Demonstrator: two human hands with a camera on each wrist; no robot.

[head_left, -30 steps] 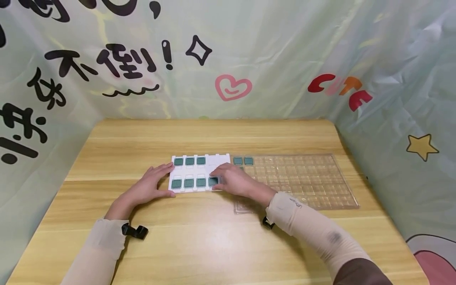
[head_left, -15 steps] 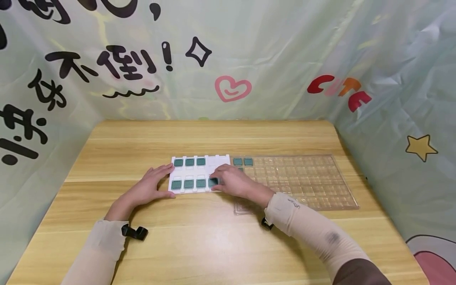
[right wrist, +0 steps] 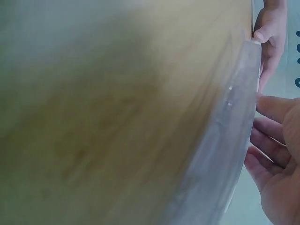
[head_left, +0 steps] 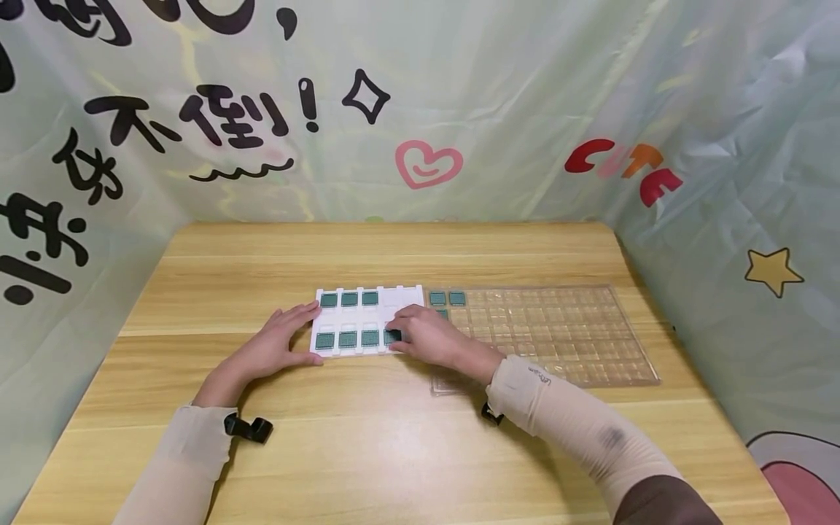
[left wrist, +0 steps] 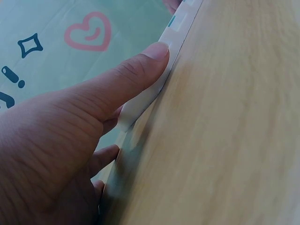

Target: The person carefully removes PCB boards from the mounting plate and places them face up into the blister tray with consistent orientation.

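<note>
A white tray (head_left: 354, 318) lies on the wooden table, with green chips (head_left: 348, 339) set in slots along its far and near rows. My left hand (head_left: 270, 348) holds the tray's left end, index finger at the far left and thumb by the near corner. In the left wrist view the thumb (left wrist: 136, 75) lies along the tray's side wall (left wrist: 145, 101). My right hand (head_left: 429, 334) is over the tray's right part, with thumb and fingers pinching a green chip (head_left: 391, 336) at the fourth near-row slot. The hand partly hides that chip.
A clear plastic tray (head_left: 558, 321) with many small pockets sits right of the white tray, partly under my right forearm. A few green chips (head_left: 457, 297) lie in its left pockets. Printed cloth (head_left: 499, 109) hangs behind and beside the table (head_left: 367, 445).
</note>
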